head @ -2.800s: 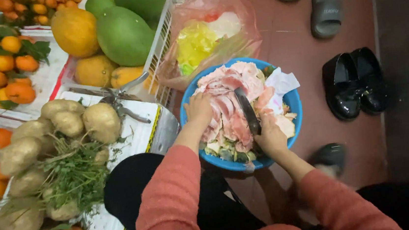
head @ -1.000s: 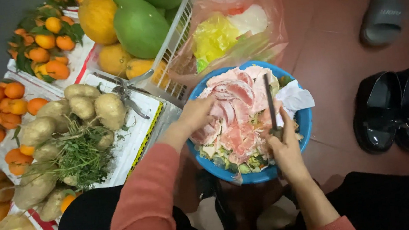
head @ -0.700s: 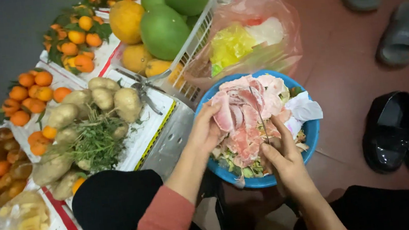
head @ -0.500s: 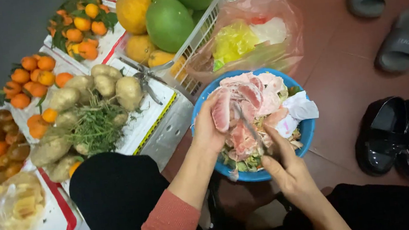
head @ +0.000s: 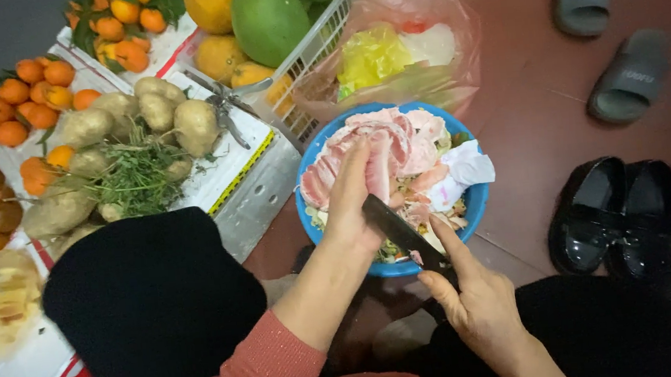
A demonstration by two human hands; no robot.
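A blue bowl [head: 472,201] on the red floor is heaped with pink peel pieces [head: 406,143] and scraps, with a crumpled white tissue [head: 467,167] on the right. My left hand [head: 353,199] grips a long pink piece of peel [head: 378,164] standing over the bowl. My right hand [head: 474,298] holds a dark-bladed knife [head: 400,227], its blade slanting up towards the left hand and the peel. Both arms wear reddish sleeves.
A pink plastic bag [head: 409,53] of yellow and white waste lies behind the bowl. A white basket [head: 303,54] holds large green and yellow fruit. Potatoes [head: 143,112], greens, scissors [head: 227,101] and oranges [head: 35,85] lie on boxes to the left. Grey slippers [head: 625,82] and black shoes [head: 621,216] are on the right.
The view has shifted left and closer. My left hand lifted a pink peel piece upright over the bowl, and my right hand drew the knife back towards me, blade now at the hand.
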